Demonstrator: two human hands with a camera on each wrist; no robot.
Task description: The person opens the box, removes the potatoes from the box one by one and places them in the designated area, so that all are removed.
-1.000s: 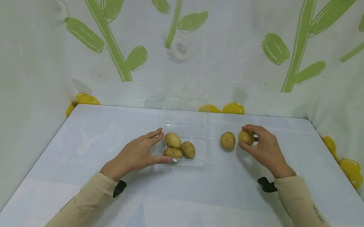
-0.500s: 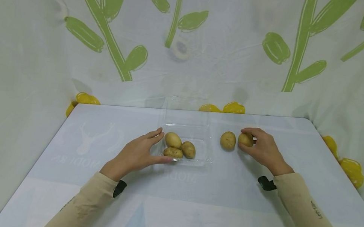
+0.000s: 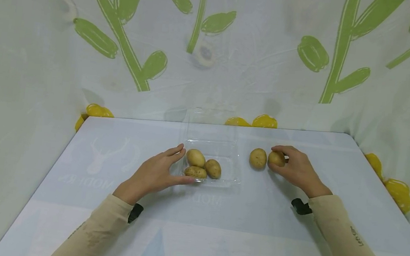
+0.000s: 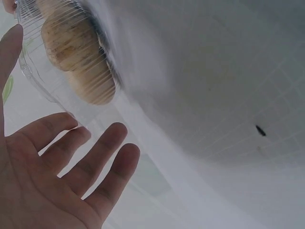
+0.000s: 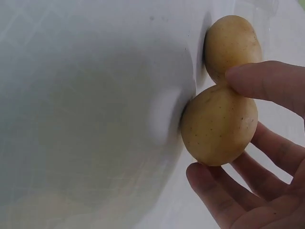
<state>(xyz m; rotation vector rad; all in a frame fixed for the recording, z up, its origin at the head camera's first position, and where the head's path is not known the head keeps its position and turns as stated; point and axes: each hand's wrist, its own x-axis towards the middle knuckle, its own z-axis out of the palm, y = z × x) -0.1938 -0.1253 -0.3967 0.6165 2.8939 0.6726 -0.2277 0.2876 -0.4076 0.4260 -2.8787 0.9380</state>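
A clear plastic clamshell container (image 3: pixel 229 165) lies with its lid raised at the back. Inside it are three potatoes (image 3: pixel 195 158), grouped toward its left side. My left hand (image 3: pixel 155 173) is spread at the container's front left corner, thumb along the front rim and fingers by the left side. From the left wrist, potatoes (image 4: pixel 71 43) show through the ribbed wall. My right hand (image 3: pixel 297 167) grips a round potato (image 5: pixel 219 125) between thumb and fingers, low over the table. Just left of it rests another potato (image 3: pixel 258 159).
The white table (image 3: pixel 190 246) carries faint printed shapes and lettering. A curtain (image 3: pixel 256 53) with green leaves and yellow flowers hangs close behind the table's back edge and along both sides.
My right hand has lowered its potato slightly toward the table, beside the other loose potato. My left hand stays at the container.
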